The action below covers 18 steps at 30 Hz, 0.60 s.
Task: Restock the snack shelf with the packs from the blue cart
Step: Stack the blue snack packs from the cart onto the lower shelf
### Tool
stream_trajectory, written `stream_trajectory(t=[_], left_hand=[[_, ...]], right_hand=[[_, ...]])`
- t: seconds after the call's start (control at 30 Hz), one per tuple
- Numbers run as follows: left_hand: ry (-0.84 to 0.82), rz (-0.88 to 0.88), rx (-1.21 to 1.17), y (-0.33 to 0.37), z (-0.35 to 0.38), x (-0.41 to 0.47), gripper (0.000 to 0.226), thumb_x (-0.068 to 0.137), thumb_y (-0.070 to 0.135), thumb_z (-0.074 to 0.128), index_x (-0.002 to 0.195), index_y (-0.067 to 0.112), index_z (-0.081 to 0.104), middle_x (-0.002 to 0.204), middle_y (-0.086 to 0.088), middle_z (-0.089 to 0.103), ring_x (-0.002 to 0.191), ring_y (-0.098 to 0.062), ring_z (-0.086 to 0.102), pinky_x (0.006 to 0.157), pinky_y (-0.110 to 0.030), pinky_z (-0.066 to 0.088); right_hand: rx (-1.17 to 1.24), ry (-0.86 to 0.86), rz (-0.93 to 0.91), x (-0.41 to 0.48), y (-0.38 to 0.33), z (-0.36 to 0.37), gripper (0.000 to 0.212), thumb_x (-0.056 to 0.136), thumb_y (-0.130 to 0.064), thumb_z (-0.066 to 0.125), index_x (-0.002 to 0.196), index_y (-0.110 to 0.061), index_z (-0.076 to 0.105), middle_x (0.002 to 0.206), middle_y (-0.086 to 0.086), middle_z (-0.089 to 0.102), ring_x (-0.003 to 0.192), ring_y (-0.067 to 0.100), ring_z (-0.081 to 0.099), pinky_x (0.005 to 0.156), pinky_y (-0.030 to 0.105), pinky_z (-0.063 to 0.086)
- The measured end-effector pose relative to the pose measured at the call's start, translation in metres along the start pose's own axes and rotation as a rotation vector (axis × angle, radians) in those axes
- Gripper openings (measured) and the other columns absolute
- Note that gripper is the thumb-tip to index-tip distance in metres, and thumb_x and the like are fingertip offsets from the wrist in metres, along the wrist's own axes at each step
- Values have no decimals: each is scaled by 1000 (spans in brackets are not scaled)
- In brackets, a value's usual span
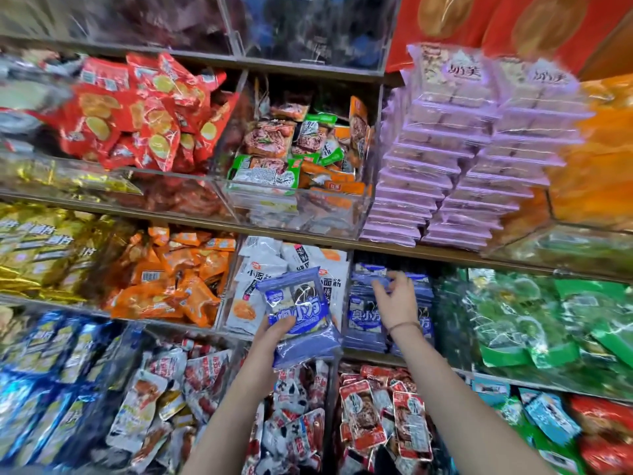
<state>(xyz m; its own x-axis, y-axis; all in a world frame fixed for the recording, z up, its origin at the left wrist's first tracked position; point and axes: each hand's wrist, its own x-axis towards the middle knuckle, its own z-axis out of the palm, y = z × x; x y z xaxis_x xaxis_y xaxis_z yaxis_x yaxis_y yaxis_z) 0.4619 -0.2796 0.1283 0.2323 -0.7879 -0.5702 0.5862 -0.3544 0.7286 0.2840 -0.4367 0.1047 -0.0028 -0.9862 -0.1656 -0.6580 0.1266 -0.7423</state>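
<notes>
- Two hands are raised in front of the snack shelf (308,237), with both arms coming up from the bottom of the view.
- A bunch of blue packs (301,303) is gripped from below by the left hand (274,334), with the thumb laid across the front of the top pack. The bunch is held tilted, just in front of the bin of white packs (253,269).
- The right hand (397,303) is held just right of that bunch, up against the row of blue packs (363,317) standing in the shelf bin. Its fingers are bent at the top edge of that row, but whether anything is actually pinched can't be told, it's too blurry tbh.
- A thin wristband (406,325) is worn on the right wrist.
- So the held bunch is kept left of the matching row, near it but apart.
- Further out, orange packs (171,279) are piled left of the white ones, and green packs (513,313) are piled right of the blue row.
- One level up, purple packs (462,159) are stacked in two tall piles, with red packs (147,111) heaped off to the left.
- Below the hands, red-and-white packs (407,419) are heaped in the lower bins.
</notes>
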Motion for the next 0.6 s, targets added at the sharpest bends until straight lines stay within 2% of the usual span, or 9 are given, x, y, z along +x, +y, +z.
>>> stream_trajectory(t=[0.1,0.2,0.23,0.3,0.33,0.4,0.43,0.5,0.6], left_hand=[[21,41,27,1,5,-1,124,39,62,85,146,26,34,148,-3,42,133,-29,43,110,-52,34],[37,93,70,0,6,1,108,40,62,86,132,22,46,129,-1,61,114,-20,62,97,-46,47],[44,111,79,-1,7,1,107,42,63,85,132,20,47,126,-2,63,111,-21,64,97,-45,48],[47,137,150,-2,9,2,105,48,66,78,137,22,44,129,-2,60,116,-19,60,101,-43,46],[40,163,200,-3,9,2,90,56,65,75,132,25,47,124,2,62,110,-9,63,95,-32,51],[69,203,321,-4,9,4,41,81,47,67,114,32,48,104,15,63,79,13,64,63,-7,49],[104,211,382,-6,8,6,28,91,37,60,114,35,45,99,18,60,71,14,62,54,-5,45],[125,213,452,-9,7,8,26,96,30,53,118,36,40,98,19,59,71,12,61,56,-8,43],[115,209,422,-8,8,7,42,93,33,58,131,28,41,116,8,63,87,0,65,78,-23,49]], right_hand=[[267,-165,-114,-55,-14,-4,16,87,-40,59,90,-24,58,87,-5,60,79,7,57,71,18,46],[272,-414,-164,-94,-29,0,21,79,-50,64,89,-36,53,90,-15,59,80,-10,55,68,8,44],[275,-451,-159,-100,-31,3,21,80,-49,65,92,-38,51,93,-14,59,83,-10,55,69,8,45],[306,-442,-126,-103,-33,5,18,84,-44,64,94,-36,52,101,-2,62,92,3,59,76,16,48],[329,-445,-104,-102,-34,4,14,86,-41,62,94,-33,54,103,5,63,92,10,62,78,21,50],[400,-493,-52,-99,-32,0,13,90,-36,58,89,-23,58,93,12,64,75,12,64,67,23,53],[437,-511,-24,-98,-29,-2,18,92,-34,56,84,-18,58,83,11,62,66,10,62,60,20,52],[481,-510,22,-96,-25,-4,27,94,-31,52,77,-10,56,73,6,57,60,9,60,56,16,47],[551,-487,89,-96,-21,-4,31,93,-31,54,85,-1,56,75,11,55,66,18,64,61,24,51]])
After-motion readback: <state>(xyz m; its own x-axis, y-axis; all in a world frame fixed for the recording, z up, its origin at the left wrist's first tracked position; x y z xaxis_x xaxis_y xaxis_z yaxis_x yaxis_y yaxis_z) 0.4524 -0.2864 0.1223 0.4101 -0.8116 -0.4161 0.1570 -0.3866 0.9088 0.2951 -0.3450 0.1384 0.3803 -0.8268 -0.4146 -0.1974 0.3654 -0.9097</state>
